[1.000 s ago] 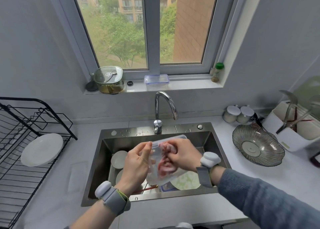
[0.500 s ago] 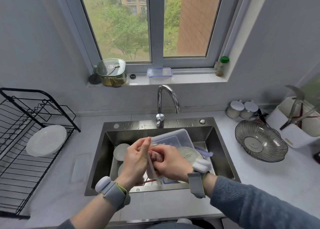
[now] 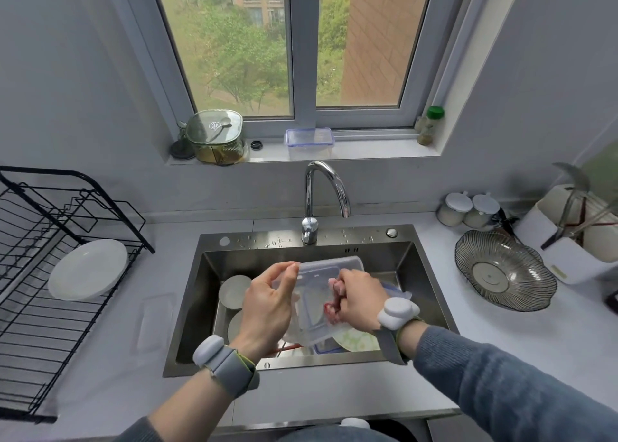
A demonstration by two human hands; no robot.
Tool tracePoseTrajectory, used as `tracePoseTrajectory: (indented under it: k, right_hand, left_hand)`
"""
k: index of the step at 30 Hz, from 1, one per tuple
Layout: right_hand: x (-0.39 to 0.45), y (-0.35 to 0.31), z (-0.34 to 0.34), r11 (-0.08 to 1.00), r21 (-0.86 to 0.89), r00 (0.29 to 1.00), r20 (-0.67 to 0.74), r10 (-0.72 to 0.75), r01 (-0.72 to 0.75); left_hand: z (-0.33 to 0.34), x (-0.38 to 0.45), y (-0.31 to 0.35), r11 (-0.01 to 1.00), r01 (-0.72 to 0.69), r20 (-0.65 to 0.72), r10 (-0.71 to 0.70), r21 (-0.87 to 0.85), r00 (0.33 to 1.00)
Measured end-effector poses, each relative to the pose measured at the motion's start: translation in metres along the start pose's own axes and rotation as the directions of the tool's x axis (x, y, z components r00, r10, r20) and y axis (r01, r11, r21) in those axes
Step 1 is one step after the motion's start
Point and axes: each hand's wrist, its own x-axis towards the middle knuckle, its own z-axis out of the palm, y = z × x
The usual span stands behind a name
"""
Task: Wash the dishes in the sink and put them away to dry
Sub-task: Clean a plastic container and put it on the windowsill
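Clear plastic container (image 3: 321, 294) with a blue-trimmed lid; pink cloth (image 3: 334, 303) with red patches. Steel-grey sink (image 3: 431, 274); chrome tap (image 3: 326, 191). White plate (image 3: 87, 269) in a black wire rack (image 3: 36, 294). Smoky glass bowl (image 3: 505, 269) with radiating ribs. Plate with pale green pattern (image 3: 356, 339) in the sink. Pale grey tabletop (image 3: 501, 348). Green-capped jar (image 3: 430, 125) on the white sill; blue-grey sleeve (image 3: 501, 384).
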Motion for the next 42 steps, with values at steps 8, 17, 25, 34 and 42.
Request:
tracePoseTrajectory:
  k: [8,17,25,34,42]
  right_hand:
    - [-0.025,-0.027,0.025,0.961,0.266,0.986,0.119,-0.113,0.078]
    - [-0.009,-0.022,0.017,0.543,0.832,0.983,0.171,-0.064,-0.109]
    - [0.001,0.055,0.013,0.588,0.787,0.961,0.019,0.276,-0.184]
    - [-0.015,0.112,0.051,0.696,0.586,0.906,0.2,0.372,-0.415]
    - [-0.013,0.125,0.056,0.817,0.331,0.88,0.229,0.415,-0.472]
  left_hand:
    - [0.013,-0.005,-0.013,0.996,-0.007,-0.011,0.008,0.093,1.0]
    - [0.003,0.002,-0.041,0.933,0.197,0.001,-0.206,-0.301,0.979]
    - [-0.028,0.004,-0.1,0.824,0.523,0.215,-0.482,-0.219,0.849]
    - [-0.023,-0.009,-0.151,0.783,0.611,0.269,-0.568,-0.114,0.778]
    - [-0.022,-0.005,-0.159,0.845,0.317,0.134,-0.407,0.43,0.904]
